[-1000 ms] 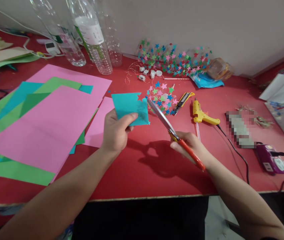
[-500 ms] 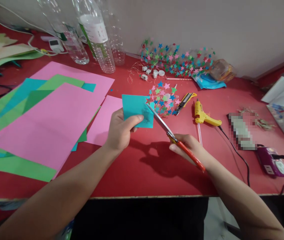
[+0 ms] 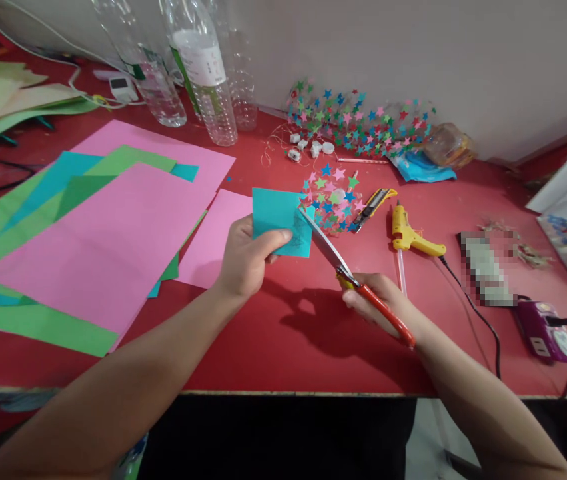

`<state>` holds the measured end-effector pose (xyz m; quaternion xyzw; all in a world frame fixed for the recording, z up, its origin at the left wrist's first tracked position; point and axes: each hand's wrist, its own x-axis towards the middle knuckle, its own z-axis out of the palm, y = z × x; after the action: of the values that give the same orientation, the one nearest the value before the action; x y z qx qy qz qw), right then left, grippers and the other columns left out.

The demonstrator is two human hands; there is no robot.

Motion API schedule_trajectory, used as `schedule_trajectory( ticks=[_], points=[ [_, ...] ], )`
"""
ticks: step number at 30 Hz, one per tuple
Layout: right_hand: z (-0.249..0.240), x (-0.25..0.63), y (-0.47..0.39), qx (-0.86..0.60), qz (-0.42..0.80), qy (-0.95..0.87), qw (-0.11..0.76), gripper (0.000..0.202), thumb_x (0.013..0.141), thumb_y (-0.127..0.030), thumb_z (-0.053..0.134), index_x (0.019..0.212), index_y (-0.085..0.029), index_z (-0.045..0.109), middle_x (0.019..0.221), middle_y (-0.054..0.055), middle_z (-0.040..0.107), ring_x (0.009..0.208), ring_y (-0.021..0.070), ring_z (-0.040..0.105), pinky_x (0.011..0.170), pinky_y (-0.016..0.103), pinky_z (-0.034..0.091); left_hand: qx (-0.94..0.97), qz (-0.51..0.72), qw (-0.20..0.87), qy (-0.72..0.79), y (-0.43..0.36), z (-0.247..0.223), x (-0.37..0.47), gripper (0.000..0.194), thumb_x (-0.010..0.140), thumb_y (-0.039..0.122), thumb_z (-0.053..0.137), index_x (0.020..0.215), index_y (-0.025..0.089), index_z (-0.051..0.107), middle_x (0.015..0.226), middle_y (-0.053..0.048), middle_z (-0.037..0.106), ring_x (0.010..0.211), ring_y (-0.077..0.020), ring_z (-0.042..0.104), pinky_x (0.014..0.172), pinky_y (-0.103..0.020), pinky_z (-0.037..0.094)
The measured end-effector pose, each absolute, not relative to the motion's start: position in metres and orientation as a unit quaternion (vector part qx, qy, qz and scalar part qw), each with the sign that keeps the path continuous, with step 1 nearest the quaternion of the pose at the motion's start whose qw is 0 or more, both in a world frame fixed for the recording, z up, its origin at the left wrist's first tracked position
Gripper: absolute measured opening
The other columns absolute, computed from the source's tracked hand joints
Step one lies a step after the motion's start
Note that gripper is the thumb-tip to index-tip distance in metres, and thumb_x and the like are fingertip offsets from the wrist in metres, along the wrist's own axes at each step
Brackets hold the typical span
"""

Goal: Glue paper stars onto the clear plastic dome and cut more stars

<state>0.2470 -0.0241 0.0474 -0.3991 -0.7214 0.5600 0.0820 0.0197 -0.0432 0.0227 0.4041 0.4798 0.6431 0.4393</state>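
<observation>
My left hand [image 3: 250, 257] pinches a small turquoise paper sheet [image 3: 270, 210] between thumb and fingers, above the table. Dark pencil-like lines show on the sheet near my thumb. My right hand [image 3: 380, 300] is closed round the red handle of a pair of scissors [image 3: 330, 247]. The blades point up and left, and their tips lie over the right part of the sheet. Whether the blades are fully closed is hard to make out. Just behind the sheet stands a clear piece covered in coloured stars [image 3: 336, 197].
Pink, green and blue paper sheets [image 3: 88, 233] lie at left, with plastic bottles [image 3: 206, 87] behind. A star-covered clear bottle [image 3: 363, 123] lies by the wall. At right are a yellow cutter knife [image 3: 376, 208], a glue gun [image 3: 413, 237] with cord, and a purple power socket [image 3: 546, 333].
The whole view has shifted slightly, so everything sits a little further right. Hands, sheet and scissors keep nearly the same arrangement, with the blade tips still at the sheet's right part.
</observation>
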Motion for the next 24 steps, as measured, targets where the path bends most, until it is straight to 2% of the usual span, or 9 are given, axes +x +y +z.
schedule_trajectory(
  ticks=[9,15,24],
  points=[
    [0.041,0.252,-0.019,-0.389,0.561,-0.727,0.071,0.048,0.082,-0.062,0.061,0.065,-0.022,0.041,0.047,-0.008,0.038,0.043,0.0072,0.033,0.043,0.024,0.024,0.384,0.654,0.470,0.452,-0.042,0.025,0.019,0.029,0.068,0.021,0.063,0.048,0.019,0.043,0.042,0.007,0.038,0.039,-0.0054,0.030,0.042,-0.024,0.021],
    [0.043,0.254,-0.016,-0.384,0.543,-0.745,0.053,0.052,0.082,-0.068,0.058,0.065,-0.022,0.040,0.047,-0.008,0.037,0.043,0.0069,0.032,0.044,0.024,0.023,0.393,0.627,0.487,0.464,-0.037,0.028,0.011,0.022,0.063,0.023,0.064,0.050,0.019,0.047,0.043,0.006,0.041,0.039,-0.0052,0.031,0.040,-0.023,0.021],
    [0.055,0.248,-0.023,-0.422,0.543,-0.723,0.064,0.055,0.081,-0.071,0.057,0.064,-0.023,0.037,0.046,-0.008,0.036,0.042,0.0065,0.032,0.045,0.025,0.020,0.406,0.632,0.485,0.447,-0.036,0.029,0.007,0.028,0.062,0.020,0.064,0.046,0.019,0.040,0.040,0.007,0.035,0.038,-0.0045,0.027,0.041,-0.023,0.019]
  ],
)
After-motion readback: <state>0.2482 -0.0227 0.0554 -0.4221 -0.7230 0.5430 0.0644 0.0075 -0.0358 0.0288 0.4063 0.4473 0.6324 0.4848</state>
